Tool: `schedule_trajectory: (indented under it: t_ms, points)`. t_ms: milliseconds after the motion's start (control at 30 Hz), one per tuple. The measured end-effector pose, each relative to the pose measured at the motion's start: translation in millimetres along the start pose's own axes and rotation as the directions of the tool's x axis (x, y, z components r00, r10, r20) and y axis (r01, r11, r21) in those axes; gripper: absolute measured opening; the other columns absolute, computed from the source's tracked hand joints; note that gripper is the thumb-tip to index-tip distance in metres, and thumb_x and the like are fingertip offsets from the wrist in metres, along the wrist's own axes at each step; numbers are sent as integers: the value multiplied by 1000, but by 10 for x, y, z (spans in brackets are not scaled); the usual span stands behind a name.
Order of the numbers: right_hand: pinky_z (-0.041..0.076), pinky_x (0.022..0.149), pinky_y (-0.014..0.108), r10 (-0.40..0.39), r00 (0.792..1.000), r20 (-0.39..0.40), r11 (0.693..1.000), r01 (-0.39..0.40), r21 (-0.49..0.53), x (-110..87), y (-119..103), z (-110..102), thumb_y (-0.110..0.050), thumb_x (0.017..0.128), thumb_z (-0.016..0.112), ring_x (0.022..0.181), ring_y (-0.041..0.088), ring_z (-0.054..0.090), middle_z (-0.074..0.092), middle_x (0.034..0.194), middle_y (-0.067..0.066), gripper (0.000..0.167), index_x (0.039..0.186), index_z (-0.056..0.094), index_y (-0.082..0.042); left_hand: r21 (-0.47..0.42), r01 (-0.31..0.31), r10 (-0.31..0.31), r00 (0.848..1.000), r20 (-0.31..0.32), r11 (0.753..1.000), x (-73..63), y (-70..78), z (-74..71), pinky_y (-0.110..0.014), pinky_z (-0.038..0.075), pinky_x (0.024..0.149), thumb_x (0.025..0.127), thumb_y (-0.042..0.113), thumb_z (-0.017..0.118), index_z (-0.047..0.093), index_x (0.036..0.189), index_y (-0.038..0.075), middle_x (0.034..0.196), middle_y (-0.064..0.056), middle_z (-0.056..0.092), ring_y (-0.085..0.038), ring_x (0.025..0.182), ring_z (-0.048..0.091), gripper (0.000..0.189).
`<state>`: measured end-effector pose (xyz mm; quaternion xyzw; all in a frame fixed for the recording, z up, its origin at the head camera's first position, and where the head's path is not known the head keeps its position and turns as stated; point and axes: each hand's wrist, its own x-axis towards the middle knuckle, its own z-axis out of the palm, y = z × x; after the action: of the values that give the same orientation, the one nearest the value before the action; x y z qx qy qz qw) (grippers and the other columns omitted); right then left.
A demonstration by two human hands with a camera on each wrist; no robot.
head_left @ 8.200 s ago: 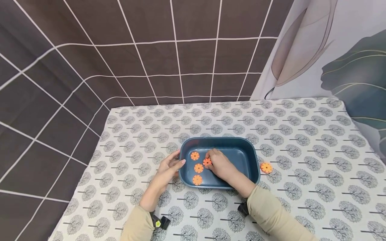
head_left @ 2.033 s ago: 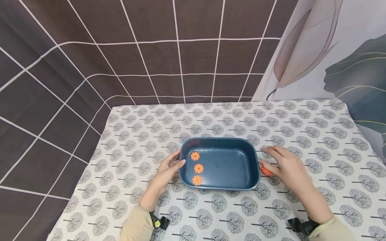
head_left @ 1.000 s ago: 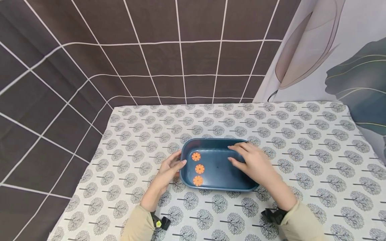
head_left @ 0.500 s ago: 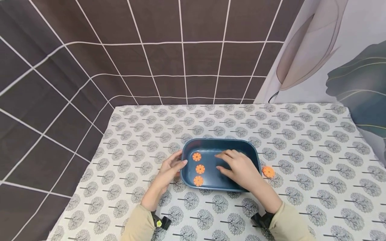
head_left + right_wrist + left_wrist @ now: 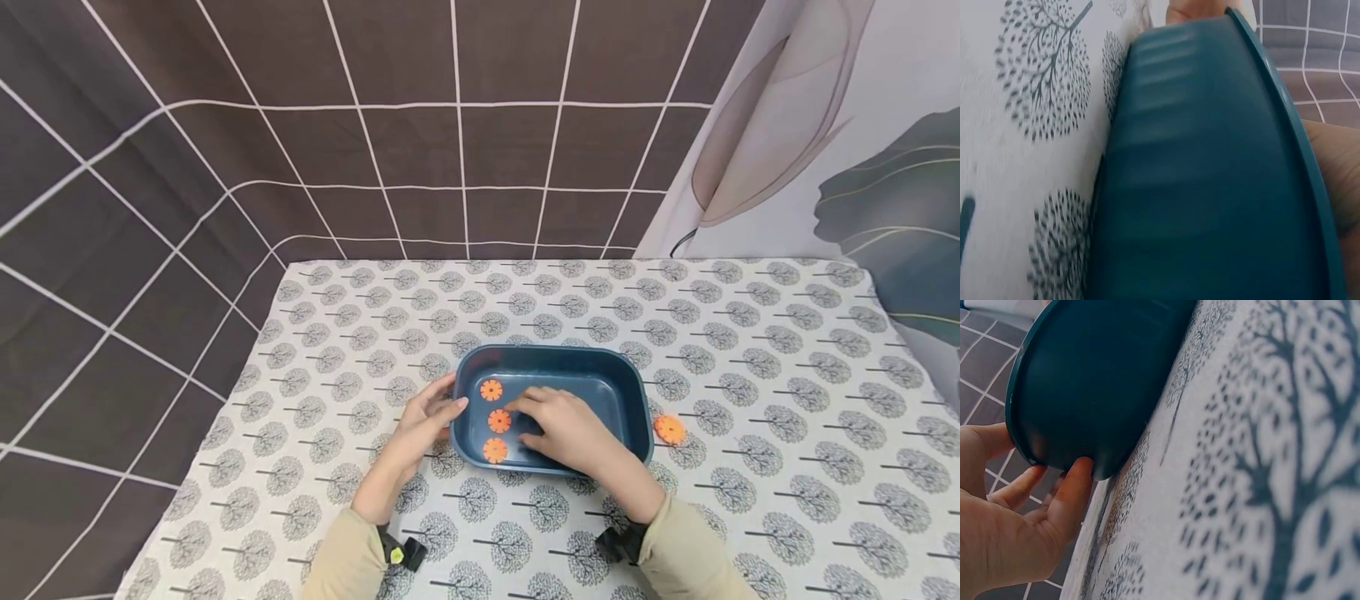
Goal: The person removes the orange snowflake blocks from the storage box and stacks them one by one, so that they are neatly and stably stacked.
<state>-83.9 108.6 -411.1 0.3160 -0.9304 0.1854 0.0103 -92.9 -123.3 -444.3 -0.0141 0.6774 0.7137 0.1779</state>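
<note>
A dark blue rectangular basin (image 5: 551, 367) stands on the cloth. In it, near its left end, a column of three orange notched discs lies flat: a far disc (image 5: 491, 390), a middle disc (image 5: 498, 421) and a near disc (image 5: 495, 451). My left hand (image 5: 422, 425) grips the basin's left end, thumb at the rim, fingers against the outer wall in the left wrist view. My right hand (image 5: 566, 429) is inside the basin, thumb and index finger apart, the index fingertip right by the middle disc. No disc shows between its fingers. Another orange disc (image 5: 670, 430) lies outside, right of the basin.
A white tablecloth (image 5: 765, 367) with grey tree prints covers the table. A dark tile-patterned curtain (image 5: 420, 150) hangs behind and at the left, with a pale leaf-patterned curtain (image 5: 795, 150) at the right.
My right hand has moved left from the outside disc into the basin, toward the middle disc. A fourth disc, pinched in the basin 8.2 s ago, is gone from there. My left hand keeps its grip.
</note>
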Motion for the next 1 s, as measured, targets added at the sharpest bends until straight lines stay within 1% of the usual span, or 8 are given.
schedule_trajectory:
  t_ms: [167,367,633,767,867,1000]
  points:
    - [53,80,41,18,996,86,1000,-18,0,48,-61,64,-24,75,78,91,21,62,63,101,2,37,109,68,-13,-2,5,-5,1000,4,1000,0,-3,-3,-36,54,87,88,18,65,42,140,15,138,-10,45,-27,118,52,57]
    - [54,71,35,-11,992,129,999,5,50,107,-111,133,-20,73,79,83,17,61,63,95,-1,34,105,69,-13,-7,5,-5,1000,13,1000,0,-10,-8,-36,54,86,88,19,65,42,140,15,137,-10,46,-28,117,52,57]
    - [54,78,34,-48,980,195,989,19,150,178,-109,207,-13,74,78,92,17,61,62,103,0,34,107,69,-13,-2,6,-6,1000,18,1000,2,0,-6,-36,55,85,88,19,64,42,140,15,136,-13,48,-30,116,52,56]
    - [53,76,30,-71,975,210,983,33,179,201,-104,223,-8,75,76,88,14,60,62,102,-2,33,106,69,-13,9,9,-9,1000,21,1000,4,5,-2,-36,55,85,88,21,64,42,140,15,136,-12,48,-30,117,52,56]
    - [53,78,29,-99,971,219,981,58,187,222,-102,233,-8,75,75,89,13,60,62,101,-3,31,105,70,-14,5,7,-7,1000,19,1000,5,6,-3,-37,55,85,88,20,64,43,139,15,137,-11,47,-30,118,51,56]
    - [53,83,29,-152,960,236,976,107,191,252,-94,247,-9,76,74,94,15,62,63,101,-3,27,103,71,-13,-7,10,-10,1000,17,1000,8,7,-14,-36,55,85,88,19,64,43,139,15,137,-11,46,-30,118,51,55]
